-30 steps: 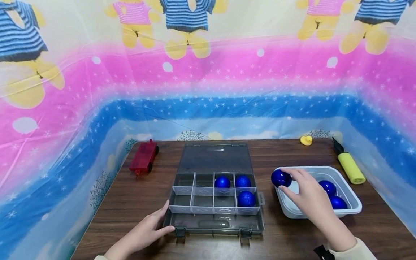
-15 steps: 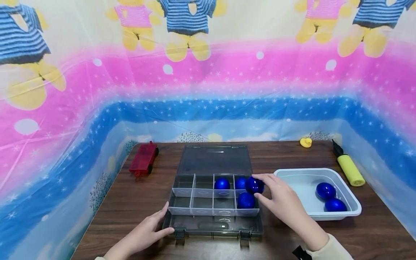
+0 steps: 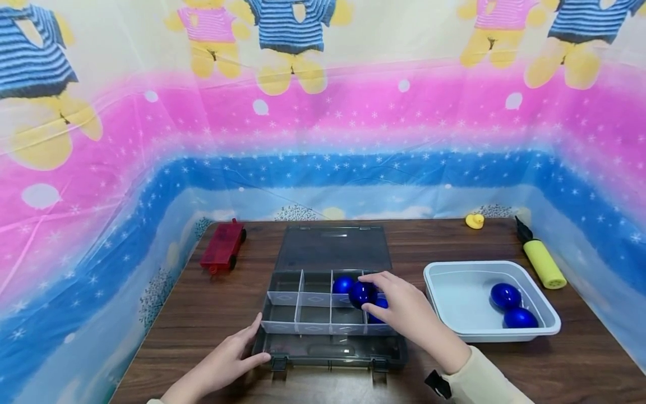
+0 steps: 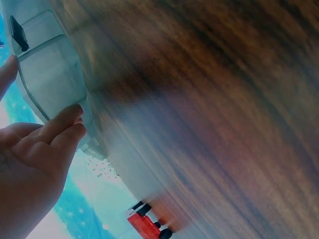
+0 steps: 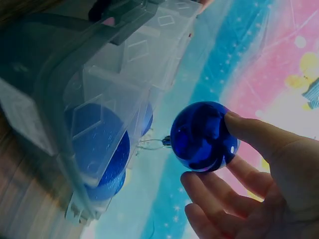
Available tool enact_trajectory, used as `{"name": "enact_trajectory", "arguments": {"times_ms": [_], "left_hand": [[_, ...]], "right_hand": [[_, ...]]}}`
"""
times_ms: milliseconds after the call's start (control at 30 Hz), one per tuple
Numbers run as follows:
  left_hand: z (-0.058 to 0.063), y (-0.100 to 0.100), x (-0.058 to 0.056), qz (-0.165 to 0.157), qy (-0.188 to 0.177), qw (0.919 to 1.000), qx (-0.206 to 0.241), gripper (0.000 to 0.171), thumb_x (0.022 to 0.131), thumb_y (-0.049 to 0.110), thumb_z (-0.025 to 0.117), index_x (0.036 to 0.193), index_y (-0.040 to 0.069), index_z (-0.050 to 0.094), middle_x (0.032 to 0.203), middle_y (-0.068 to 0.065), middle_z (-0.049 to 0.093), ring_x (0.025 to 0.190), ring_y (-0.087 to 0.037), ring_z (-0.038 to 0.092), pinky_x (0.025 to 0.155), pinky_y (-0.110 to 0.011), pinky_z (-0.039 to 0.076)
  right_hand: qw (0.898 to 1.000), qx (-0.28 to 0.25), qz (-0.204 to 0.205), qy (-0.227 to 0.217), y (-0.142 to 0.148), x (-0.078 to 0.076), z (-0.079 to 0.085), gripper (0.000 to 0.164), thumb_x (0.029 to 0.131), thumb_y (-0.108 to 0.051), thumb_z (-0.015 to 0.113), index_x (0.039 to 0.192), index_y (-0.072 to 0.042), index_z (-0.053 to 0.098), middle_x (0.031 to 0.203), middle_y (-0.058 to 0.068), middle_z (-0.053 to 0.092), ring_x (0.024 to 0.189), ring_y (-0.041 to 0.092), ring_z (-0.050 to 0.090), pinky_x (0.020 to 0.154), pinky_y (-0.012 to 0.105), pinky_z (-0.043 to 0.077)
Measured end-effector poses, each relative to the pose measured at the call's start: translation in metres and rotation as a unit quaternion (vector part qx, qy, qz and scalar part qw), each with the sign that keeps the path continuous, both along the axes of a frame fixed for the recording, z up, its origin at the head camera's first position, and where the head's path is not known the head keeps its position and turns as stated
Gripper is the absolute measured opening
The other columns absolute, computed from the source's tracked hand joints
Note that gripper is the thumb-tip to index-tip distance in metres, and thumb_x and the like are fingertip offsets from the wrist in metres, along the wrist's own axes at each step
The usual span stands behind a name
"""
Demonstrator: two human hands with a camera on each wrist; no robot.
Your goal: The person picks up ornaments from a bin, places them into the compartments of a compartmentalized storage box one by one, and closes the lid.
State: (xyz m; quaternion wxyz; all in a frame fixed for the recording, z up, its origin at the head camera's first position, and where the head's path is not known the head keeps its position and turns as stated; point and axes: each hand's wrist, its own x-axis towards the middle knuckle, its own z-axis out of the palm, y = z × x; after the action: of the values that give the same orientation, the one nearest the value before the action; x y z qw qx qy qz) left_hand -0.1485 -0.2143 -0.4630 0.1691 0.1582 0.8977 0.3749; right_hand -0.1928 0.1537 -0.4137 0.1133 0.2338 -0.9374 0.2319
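My right hand (image 3: 404, 303) pinches a shiny blue ball ornament (image 5: 202, 137) between thumb and fingers, above the divided part of a clear grey plastic box (image 3: 313, 342). A small cap and wire loop show on the ornament in the right wrist view. Other blue balls sit in the box: one ball (image 3: 343, 285) in a back compartment, another ball (image 3: 378, 310) at front right, partly behind my fingers. My left hand (image 3: 224, 356) rests against the box's left front corner, fingers extended. The box lid (image 3: 335, 247) lies folded back.
A white tub (image 3: 459, 308) to the right holds two blue balls (image 3: 506, 296). Beyond it lies a yellow-green hand pump (image 3: 544, 262). A yellow rubber duck (image 3: 475, 221) sits at the back edge, and a red toy cart (image 3: 223, 247) stands at back left.
My right hand has carried the shiny blue ornament leftward from the white tub to over the box's compartments. My left hand has stayed at the box corner.
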Motion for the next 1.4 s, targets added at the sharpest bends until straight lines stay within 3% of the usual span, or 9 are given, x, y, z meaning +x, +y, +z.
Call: {"name": "enact_trajectory", "arguments": {"times_ms": [167,333,867,1167,1400], "left_hand": [[-0.002,-0.001,0.000,-0.002,0.002,1.0000,-0.001,0.085,0.094,0.038,0.062,0.152,-0.003,0.017,0.147,-0.031,0.029,0.131,-0.043,0.036,0.101,-0.058,0.033],[-0.001,0.000,0.000,0.001,0.001,1.0000,-0.001,0.086,0.093,0.039,0.063,0.152,-0.002,0.017,0.148,-0.031,0.029,0.132,-0.043,0.035,0.101,-0.059,0.033],[-0.001,0.000,0.000,0.010,-0.012,0.9999,-0.002,0.086,0.093,0.041,0.063,0.153,0.000,0.016,0.149,-0.029,0.028,0.134,-0.042,0.033,0.102,-0.059,0.031],[-0.002,-0.001,-0.001,0.008,-0.009,0.9999,-0.001,0.086,0.093,0.041,0.062,0.153,0.000,0.016,0.149,-0.029,0.028,0.134,-0.042,0.032,0.102,-0.059,0.031],[-0.002,-0.001,0.000,0.003,-0.001,1.0000,0.001,0.086,0.093,0.040,0.062,0.152,-0.001,0.016,0.148,-0.030,0.028,0.133,-0.043,0.033,0.102,-0.059,0.032]], "right_hand": [[1.000,0.013,0.004,-0.020,-0.008,-0.004,-0.003,0.050,0.081,-0.038,0.078,0.126,-0.024,0.063,0.109,-0.005,0.063,0.087,0.012,0.063,0.066,0.031,0.051],[0.999,0.029,0.004,-0.041,-0.015,-0.007,-0.005,0.048,0.081,-0.042,0.077,0.125,-0.025,0.065,0.112,-0.004,0.063,0.087,0.011,0.062,0.064,0.030,0.050],[0.995,0.063,0.022,-0.072,-0.035,-0.011,-0.017,0.046,0.083,-0.042,0.075,0.121,-0.018,0.067,0.116,0.007,0.066,0.102,0.025,0.063,0.079,0.046,0.054],[0.993,0.063,0.022,-0.098,-0.035,-0.009,-0.012,0.044,0.087,-0.045,0.069,0.124,-0.020,0.067,0.121,0.005,0.064,0.105,0.025,0.062,0.079,0.046,0.053],[0.994,0.044,-0.004,-0.098,-0.020,-0.005,0.000,0.040,0.087,-0.044,0.069,0.119,-0.020,0.069,0.116,-0.001,0.066,0.097,0.019,0.064,0.071,0.038,0.053]]}}
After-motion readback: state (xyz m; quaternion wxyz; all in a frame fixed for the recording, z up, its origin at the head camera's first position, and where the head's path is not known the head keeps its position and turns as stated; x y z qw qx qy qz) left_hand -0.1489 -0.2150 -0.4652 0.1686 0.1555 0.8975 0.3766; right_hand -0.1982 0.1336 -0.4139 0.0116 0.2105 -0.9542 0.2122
